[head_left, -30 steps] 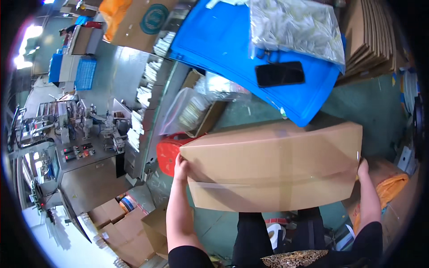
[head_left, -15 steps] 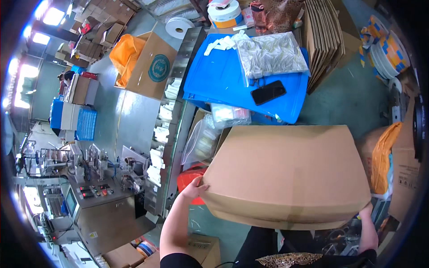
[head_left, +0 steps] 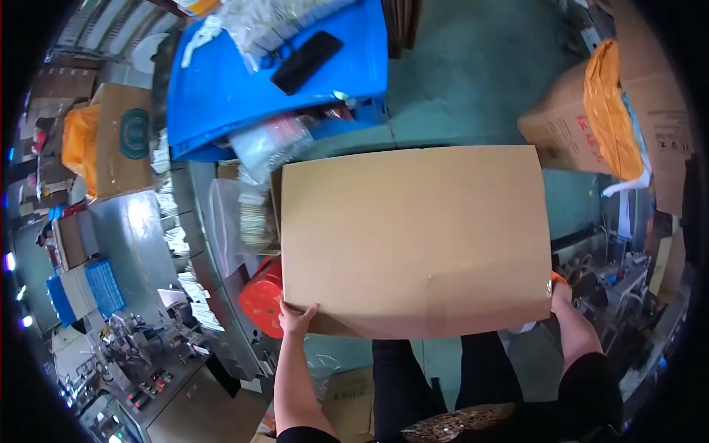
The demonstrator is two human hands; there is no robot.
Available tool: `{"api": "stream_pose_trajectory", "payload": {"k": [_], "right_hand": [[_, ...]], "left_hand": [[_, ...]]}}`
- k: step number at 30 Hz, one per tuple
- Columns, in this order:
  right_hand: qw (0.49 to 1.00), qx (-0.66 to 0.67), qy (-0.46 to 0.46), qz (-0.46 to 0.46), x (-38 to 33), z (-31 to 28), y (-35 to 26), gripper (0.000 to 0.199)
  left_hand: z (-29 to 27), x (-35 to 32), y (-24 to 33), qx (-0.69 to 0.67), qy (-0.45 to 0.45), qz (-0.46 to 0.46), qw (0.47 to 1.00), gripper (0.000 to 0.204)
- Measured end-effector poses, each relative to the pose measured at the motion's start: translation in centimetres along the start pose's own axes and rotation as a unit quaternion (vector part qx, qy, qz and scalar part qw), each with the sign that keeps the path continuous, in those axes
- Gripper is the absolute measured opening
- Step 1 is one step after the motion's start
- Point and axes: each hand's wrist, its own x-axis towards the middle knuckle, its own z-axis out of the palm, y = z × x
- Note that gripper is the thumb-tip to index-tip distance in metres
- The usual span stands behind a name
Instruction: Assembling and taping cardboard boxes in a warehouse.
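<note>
A large plain brown cardboard box is held level in front of my body, its broad face up. My left hand grips its near left corner, thumb over the top face and the other fingers along the edge. At the near right edge my right hand holds the box from the side, its fingers partly hidden. Something small and orange shows at that hand; its kind I cannot make out. A red plastic stool-like object is just left of my left hand, partly under the box.
Beyond the box is a blue plastic lid carrying a black phone and a bag of white pieces. On the left runs a conveyor with white packets. An orange bag lies against cartons on the right.
The box has swung from a tilted position to a flatter one and sits further left in view. Both hands keep hold of it. The view has shifted to the right.
</note>
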Motion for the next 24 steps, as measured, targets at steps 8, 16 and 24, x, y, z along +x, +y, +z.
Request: {"api": "stream_pose_trajectory", "payload": {"k": [8,16,24], "right_hand": [[0.907,-0.353,0.143,-0.177,-9.8,-8.9,-8.1,0.055],[0.933,-0.070,-0.070,-0.347,-14.3,-7.1,-13.3,0.034],[0.881,-0.105,-0.276,-0.370,-18.8,-5.2,-17.0,0.040]], "left_hand": [[8.9,1.0,-5.9,-0.001,0.002,0.108,0.994,0.108],[17.0,-13.2,8.8,0.221,-0.206,0.641,0.705,0.064],[19.1,-14.0,14.7,0.317,-0.170,0.539,0.762,0.077]]}}
